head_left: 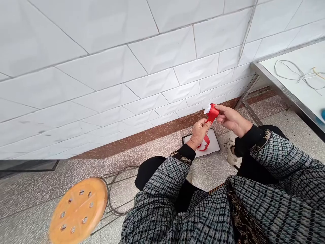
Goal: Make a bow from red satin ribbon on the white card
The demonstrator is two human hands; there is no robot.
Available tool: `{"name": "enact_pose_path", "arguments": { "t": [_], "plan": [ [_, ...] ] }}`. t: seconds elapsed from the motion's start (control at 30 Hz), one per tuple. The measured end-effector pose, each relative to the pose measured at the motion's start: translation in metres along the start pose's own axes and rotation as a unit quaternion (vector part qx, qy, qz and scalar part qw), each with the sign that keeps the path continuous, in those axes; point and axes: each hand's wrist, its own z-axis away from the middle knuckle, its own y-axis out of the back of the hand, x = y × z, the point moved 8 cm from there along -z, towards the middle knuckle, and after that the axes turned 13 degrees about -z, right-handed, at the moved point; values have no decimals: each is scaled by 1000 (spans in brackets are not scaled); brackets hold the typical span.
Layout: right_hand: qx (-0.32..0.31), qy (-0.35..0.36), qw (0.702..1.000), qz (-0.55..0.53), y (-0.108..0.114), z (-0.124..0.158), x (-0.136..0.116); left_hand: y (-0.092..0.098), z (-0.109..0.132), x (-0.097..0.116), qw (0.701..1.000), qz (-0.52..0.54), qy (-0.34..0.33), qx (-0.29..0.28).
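Observation:
Between my two hands is a roll of red ribbon [212, 112] with a white spool end [207, 108] facing left. My right hand [230, 118] grips the roll from the right, thumb on top. With thumb and fingers pinched, my left hand [199, 133] holds the ribbon just below the roll. A loose red ribbon length [205, 145] hangs in a loop under my left hand, over a shallow white tray with a dark rim [215, 144] on the floor. My left hand partly hides the loop.
An orange round stool [78, 210] with holes in its seat lies at lower left, beside its metal wire frame. At right stands a metal-edged table [284, 86] with loose pale cord [302, 76] on it. A white tiled wall [162, 78] rises ahead.

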Motion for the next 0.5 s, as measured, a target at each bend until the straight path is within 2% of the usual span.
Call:
{"name": "enact_pose_path", "arguments": {
  "t": [0.13, 0.2, 0.4, 0.5],
  "plan": [
    [10, -39, 999, -5, 1, 3, 6, 3, -5, -3, 1000, 0, -3, 22],
    [9, -67, 998, -1, 2, 6, 10, 5, -6, 3, 1000, 16, -6, 1],
    [9, -153, 988, 28, 11, 19, 23, 15, -4, 40, 994, -14, -64, -84],
    [-3, -167, 986, 29, 14, 21, 25, 15, -2, 44, 993, -6, -72, -89]
  ]
}}
